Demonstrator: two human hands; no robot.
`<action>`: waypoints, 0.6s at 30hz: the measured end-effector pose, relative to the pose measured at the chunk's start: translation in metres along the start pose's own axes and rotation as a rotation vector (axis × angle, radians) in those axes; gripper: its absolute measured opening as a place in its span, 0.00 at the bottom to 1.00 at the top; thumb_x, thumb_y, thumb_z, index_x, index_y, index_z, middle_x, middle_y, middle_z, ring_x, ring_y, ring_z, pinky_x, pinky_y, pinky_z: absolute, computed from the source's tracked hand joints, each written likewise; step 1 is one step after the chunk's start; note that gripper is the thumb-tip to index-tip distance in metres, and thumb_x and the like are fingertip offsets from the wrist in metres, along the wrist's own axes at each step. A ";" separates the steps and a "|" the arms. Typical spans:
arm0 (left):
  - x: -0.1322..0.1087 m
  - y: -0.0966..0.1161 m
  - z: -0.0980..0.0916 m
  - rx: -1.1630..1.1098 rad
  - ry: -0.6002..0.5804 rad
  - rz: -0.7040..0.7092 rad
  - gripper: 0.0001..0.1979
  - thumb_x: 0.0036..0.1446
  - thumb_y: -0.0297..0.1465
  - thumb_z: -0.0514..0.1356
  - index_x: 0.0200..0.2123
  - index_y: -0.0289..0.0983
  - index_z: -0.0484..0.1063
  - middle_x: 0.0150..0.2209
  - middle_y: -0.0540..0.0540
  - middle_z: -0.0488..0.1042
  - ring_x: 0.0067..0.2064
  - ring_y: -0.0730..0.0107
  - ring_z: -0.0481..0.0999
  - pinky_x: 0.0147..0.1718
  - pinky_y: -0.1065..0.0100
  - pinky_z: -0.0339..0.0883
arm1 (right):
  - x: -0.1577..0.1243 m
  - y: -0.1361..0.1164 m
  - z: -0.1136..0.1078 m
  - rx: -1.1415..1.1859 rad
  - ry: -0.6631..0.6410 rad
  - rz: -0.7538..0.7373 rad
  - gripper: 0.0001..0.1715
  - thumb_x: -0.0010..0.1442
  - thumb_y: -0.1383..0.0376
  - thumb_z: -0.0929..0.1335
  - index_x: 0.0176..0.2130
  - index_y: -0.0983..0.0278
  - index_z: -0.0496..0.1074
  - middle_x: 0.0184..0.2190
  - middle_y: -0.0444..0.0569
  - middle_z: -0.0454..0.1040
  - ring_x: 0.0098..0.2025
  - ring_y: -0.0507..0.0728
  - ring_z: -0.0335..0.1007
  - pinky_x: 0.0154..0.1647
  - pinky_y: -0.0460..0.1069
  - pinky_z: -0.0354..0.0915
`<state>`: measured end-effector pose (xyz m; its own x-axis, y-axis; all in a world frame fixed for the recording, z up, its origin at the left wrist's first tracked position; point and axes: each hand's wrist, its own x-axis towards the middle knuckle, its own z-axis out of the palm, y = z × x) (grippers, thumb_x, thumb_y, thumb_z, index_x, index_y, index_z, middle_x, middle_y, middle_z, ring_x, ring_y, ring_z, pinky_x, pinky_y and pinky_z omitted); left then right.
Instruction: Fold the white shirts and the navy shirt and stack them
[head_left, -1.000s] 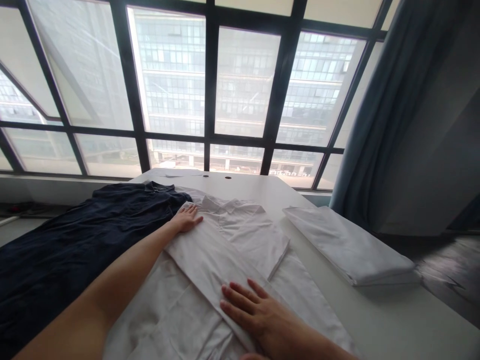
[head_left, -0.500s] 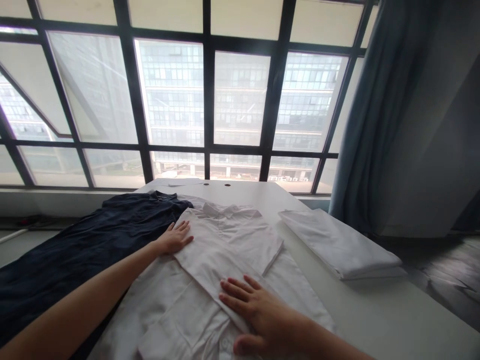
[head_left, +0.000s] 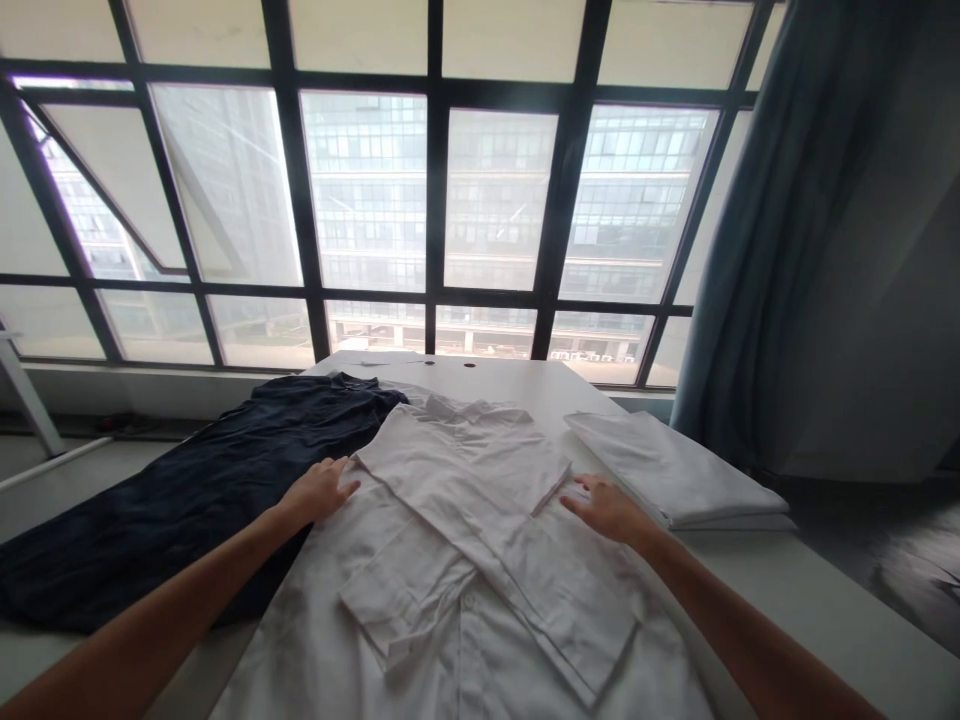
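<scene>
A white button shirt (head_left: 465, 470) lies spread on the table, its sleeves crossed over the front and its collar toward the window. On the shirt's left edge rests my left hand (head_left: 319, 490), fingers stretched out and nothing held. My right hand (head_left: 604, 507) is at the opposite edge, beside the folded sleeve, with its fingers apart. Whether its fingertips press on the cloth I cannot tell. To the left, next to the white shirt, lies a dark navy garment (head_left: 225, 480), partly behind my left forearm.
A folded white cloth (head_left: 675, 470) lies on the right side of the white table (head_left: 847, 610). Papers (head_left: 382, 357) sit at the far end. Beyond stand a large window (head_left: 495, 200) and a blue-grey curtain (head_left: 757, 250). A white metal frame (head_left: 34, 400) is at far left.
My right hand has moved from the shirt's middle up and right to its right edge. My left hand has shifted slightly left, toward the shirt's left edge. The view has turned a little left.
</scene>
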<state>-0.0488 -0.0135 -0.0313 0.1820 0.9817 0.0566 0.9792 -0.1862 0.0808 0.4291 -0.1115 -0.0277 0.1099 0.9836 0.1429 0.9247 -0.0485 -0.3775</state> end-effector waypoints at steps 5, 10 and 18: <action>-0.023 0.001 -0.026 -0.251 -0.153 -0.112 0.25 0.60 0.39 0.57 0.53 0.26 0.68 0.43 0.38 0.77 0.45 0.57 0.77 0.40 0.68 0.69 | 0.008 0.022 -0.013 0.070 -0.146 0.315 0.21 0.51 0.51 0.74 0.34 0.65 0.71 0.27 0.52 0.74 0.32 0.60 0.74 0.26 0.47 0.65; -0.055 0.001 -0.046 -0.463 -0.472 -0.183 0.15 0.58 0.38 0.57 0.39 0.32 0.72 0.22 0.51 0.71 0.24 0.71 0.71 0.20 0.77 0.61 | -0.006 0.016 -0.027 0.249 -0.400 0.389 0.27 0.47 0.46 0.74 0.24 0.65 0.64 0.20 0.43 0.64 0.19 0.47 0.57 0.16 0.42 0.50; -0.083 0.005 -0.078 -0.517 -0.837 -0.001 0.15 0.53 0.38 0.61 0.22 0.32 0.72 0.18 0.44 0.73 0.20 0.70 0.72 0.20 0.76 0.61 | -0.028 0.013 -0.040 0.476 -0.612 0.293 0.25 0.38 0.54 0.75 0.32 0.66 0.71 0.19 0.40 0.62 0.19 0.46 0.55 0.17 0.41 0.51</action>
<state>-0.0660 -0.0987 0.0424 0.3813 0.6565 -0.6509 0.8557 0.0159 0.5173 0.4522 -0.1466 0.0001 -0.0223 0.8699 -0.4928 0.6210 -0.3742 -0.6887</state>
